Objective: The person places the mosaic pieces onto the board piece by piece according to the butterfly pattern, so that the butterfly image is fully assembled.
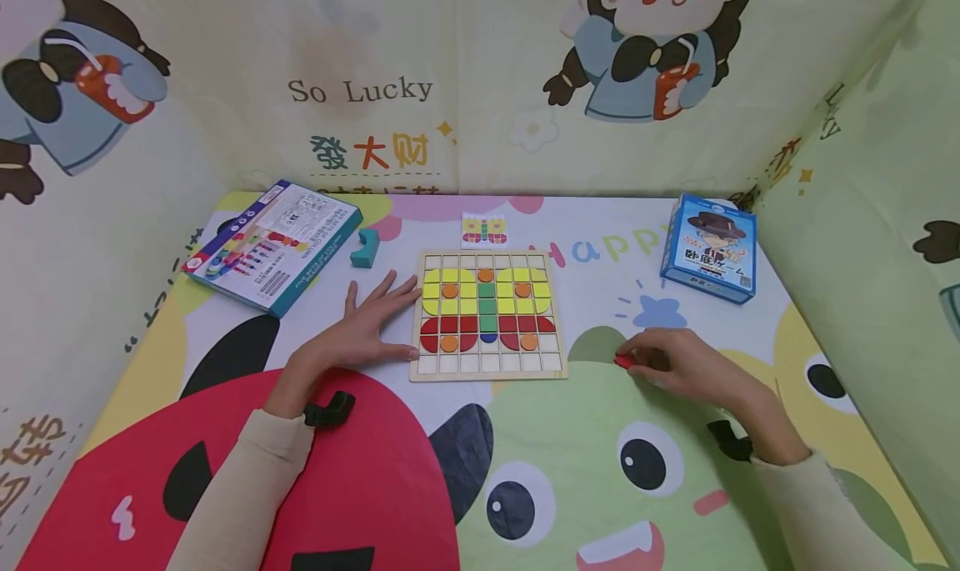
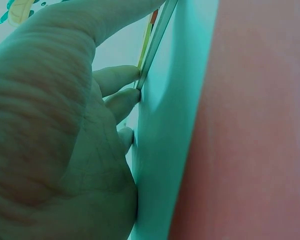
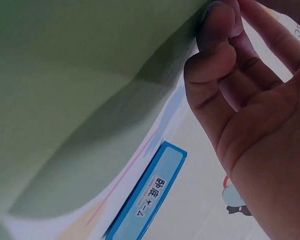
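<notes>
In the head view a wooden grid board [image 1: 487,378] bears yellow, red, green, orange and blue pieces laid out as a butterfly. My left hand [image 1: 363,325] rests at its left edge with the fingers spread, thumb low and fingertips higher along the rim. The left wrist view has the fingertips [image 2: 132,97] right at the board's side. To the right of the board, my right hand [image 1: 678,363] pinches a small red piece [image 1: 623,360] between thumb and fingers, low over the green printed face. In the right wrist view the right hand's curled fingers [image 3: 215,65] hide that piece.
Behind the board lies a small pattern card [image 1: 484,231] with a butterfly. A teal piece [image 1: 365,248] sits by a large flat box [image 1: 277,242] at the back left. A blue card-game box [image 1: 709,247] is at the back right. Printed curtains [image 1: 480,79] enclose the table.
</notes>
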`<state>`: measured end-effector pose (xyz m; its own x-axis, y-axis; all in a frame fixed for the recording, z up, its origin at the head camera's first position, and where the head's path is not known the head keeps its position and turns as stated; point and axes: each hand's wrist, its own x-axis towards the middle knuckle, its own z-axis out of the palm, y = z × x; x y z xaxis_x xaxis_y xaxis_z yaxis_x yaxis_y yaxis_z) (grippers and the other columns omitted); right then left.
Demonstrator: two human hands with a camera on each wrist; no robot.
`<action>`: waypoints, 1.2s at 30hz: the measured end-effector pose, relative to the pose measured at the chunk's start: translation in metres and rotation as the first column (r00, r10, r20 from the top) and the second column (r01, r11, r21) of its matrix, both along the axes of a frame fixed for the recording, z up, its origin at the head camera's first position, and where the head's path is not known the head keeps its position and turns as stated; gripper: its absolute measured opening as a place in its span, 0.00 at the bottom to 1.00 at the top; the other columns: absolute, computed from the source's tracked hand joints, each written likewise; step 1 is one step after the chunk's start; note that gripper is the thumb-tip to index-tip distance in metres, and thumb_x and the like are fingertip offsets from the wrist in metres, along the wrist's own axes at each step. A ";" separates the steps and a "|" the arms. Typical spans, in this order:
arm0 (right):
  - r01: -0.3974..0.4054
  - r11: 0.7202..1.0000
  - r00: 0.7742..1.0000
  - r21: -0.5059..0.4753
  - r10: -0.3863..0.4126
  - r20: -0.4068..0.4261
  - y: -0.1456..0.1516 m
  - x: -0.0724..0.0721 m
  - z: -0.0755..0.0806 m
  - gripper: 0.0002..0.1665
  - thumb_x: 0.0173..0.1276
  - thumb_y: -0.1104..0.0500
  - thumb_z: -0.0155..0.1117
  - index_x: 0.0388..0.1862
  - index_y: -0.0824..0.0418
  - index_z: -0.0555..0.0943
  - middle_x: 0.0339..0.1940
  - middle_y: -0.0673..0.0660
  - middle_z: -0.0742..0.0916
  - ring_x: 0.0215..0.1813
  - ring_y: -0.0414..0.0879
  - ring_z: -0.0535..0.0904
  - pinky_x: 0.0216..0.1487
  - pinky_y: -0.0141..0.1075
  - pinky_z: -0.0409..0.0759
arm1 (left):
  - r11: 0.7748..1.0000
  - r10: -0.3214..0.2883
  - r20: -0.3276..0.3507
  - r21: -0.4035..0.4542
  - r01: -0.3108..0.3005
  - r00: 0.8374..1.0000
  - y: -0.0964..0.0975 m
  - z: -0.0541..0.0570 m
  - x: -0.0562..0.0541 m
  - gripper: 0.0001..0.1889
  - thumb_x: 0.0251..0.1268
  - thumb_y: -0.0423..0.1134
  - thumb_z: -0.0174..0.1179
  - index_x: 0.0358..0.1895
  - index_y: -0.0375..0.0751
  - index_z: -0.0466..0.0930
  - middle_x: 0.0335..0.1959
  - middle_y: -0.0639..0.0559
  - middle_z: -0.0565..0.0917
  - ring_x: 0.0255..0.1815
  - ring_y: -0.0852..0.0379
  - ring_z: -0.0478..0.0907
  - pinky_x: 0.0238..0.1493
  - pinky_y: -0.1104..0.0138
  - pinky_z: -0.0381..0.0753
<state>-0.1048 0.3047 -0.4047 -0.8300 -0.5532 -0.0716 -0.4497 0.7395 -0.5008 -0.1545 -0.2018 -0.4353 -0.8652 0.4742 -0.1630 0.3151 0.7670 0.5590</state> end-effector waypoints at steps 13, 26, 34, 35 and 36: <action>0.037 0.999 0.999 0.007 -0.037 -0.005 -0.006 -0.001 0.002 0.17 0.66 0.62 0.78 0.53 0.56 0.88 0.35 0.45 0.86 0.35 0.35 0.77 0.35 0.29 0.80 | 1.000 0.002 0.003 0.007 -0.002 1.000 0.001 0.001 0.001 0.58 0.53 0.57 0.79 0.86 0.55 0.55 0.91 0.50 0.50 0.92 0.41 0.32 0.80 0.28 0.17; 0.013 1.000 1.000 0.004 -0.013 0.000 -0.013 -0.004 0.000 0.15 0.69 0.62 0.76 0.53 0.56 0.89 0.38 0.45 0.87 0.37 0.35 0.77 0.38 0.30 0.81 | 1.000 0.005 0.004 0.014 -0.005 1.000 0.002 0.001 0.002 0.58 0.53 0.56 0.79 0.86 0.55 0.55 0.90 0.50 0.50 0.92 0.41 0.32 0.79 0.28 0.17; 0.026 1.000 1.000 -0.001 -0.026 0.012 -0.015 -0.004 -0.002 0.16 0.66 0.58 0.79 0.53 0.55 0.89 0.35 0.43 0.85 0.37 0.37 0.78 0.37 0.29 0.80 | 1.000 0.000 -0.001 0.013 0.000 1.000 0.001 0.001 0.001 0.58 0.53 0.57 0.79 0.86 0.56 0.55 0.91 0.51 0.50 0.92 0.41 0.33 0.80 0.28 0.17; 0.024 1.000 1.000 0.004 -0.024 0.012 -0.015 -0.004 -0.002 0.16 0.67 0.58 0.79 0.53 0.54 0.89 0.36 0.43 0.85 0.38 0.38 0.78 0.37 0.29 0.80 | 1.000 -0.001 -0.002 0.013 0.001 1.000 0.001 0.001 0.001 0.58 0.53 0.57 0.79 0.86 0.56 0.55 0.91 0.51 0.50 0.92 0.41 0.33 0.79 0.27 0.17; 0.019 1.000 1.000 0.009 -0.019 0.012 -0.015 -0.004 -0.002 0.16 0.67 0.58 0.78 0.53 0.53 0.88 0.36 0.43 0.85 0.38 0.37 0.77 0.38 0.30 0.80 | 1.000 -0.002 -0.003 0.012 0.002 1.000 0.001 0.001 0.001 0.58 0.53 0.57 0.79 0.86 0.56 0.55 0.91 0.51 0.50 0.92 0.41 0.33 0.79 0.27 0.17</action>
